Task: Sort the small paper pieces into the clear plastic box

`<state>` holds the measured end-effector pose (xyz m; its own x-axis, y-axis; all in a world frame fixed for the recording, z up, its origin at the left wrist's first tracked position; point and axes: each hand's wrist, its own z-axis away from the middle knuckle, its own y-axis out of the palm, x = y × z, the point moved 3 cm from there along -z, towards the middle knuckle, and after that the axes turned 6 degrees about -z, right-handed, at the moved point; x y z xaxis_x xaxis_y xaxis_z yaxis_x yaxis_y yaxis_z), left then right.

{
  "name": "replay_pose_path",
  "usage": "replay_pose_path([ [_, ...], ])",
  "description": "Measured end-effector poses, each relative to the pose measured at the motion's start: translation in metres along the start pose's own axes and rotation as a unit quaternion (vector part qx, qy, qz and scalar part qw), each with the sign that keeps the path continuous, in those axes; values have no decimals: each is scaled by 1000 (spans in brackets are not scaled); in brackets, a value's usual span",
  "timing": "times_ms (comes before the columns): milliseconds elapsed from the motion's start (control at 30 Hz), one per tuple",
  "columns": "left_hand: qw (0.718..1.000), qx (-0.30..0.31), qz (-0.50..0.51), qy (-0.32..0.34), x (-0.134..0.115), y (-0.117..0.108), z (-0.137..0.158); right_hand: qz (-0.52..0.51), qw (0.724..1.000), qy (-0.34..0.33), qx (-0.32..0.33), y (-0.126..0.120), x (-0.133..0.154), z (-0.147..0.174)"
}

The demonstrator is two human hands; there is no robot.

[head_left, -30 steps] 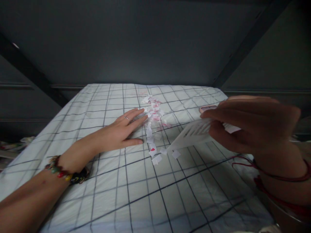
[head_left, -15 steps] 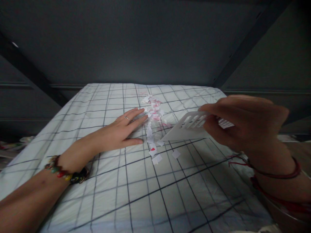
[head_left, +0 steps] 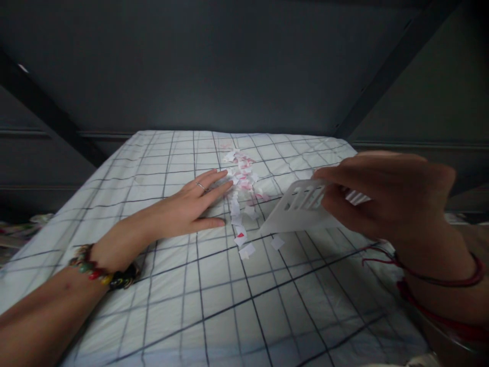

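Small torn paper scraps (head_left: 244, 178), white with some pink and red, lie in a loose strip down the middle of the checked cloth (head_left: 183, 295). My left hand (head_left: 194, 201) rests flat with fingers spread at the strip's left side, its fingertips at the scraps. In my right hand (head_left: 385, 196) is a thin white plastic sheet with slots (head_left: 294, 214), pinched between thumb and fingers and held tilted. Its lower edge is near the cloth, just right of the scraps; I cannot tell whether it touches. A single white scrap (head_left: 277, 242) lies just below that edge.
A dark grey panel (head_left: 229, 66) rises behind the far edge of the cloth-covered surface, with slanted dark frame bars (head_left: 385, 71) at the sides. Blurred items (head_left: 26, 229) sit beyond the left edge.
The slotted sheet in my right hand has moved slightly right and toward me, away from the strip of scraps. My left hand stays in place.
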<state>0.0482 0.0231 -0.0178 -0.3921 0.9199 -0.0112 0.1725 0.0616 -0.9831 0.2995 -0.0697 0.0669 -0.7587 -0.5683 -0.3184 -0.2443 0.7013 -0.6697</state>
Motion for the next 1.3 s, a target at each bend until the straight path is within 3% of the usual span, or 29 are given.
replay_pose_path([
  [233, 1000, 5, 2, -4, 0, 0, -1, 56, 998, -11, -32, 2, 1, -1],
  [433, 1000, 5, 3, 0, 0, -1, 0, -3, 999, -40, -33, -1, 0, 0],
  [767, 1000, -10, 9, 6, 1, 0, 0, 9, 997, -48, -59, -4, 1, -1],
  [900, 1000, -5, 2, 4, 0, 0, 0, 32, 997, -48, -45, -1, 2, -2],
  [1100, 1000, 0, 9, 3, 0, -1, -1, -55, 996, -48, -46, -1, 6, -2],
  [1300, 1000, 7, 20, -5, -1, -1, -1, -54, 997, -41, -25, -3, 2, -2],
])
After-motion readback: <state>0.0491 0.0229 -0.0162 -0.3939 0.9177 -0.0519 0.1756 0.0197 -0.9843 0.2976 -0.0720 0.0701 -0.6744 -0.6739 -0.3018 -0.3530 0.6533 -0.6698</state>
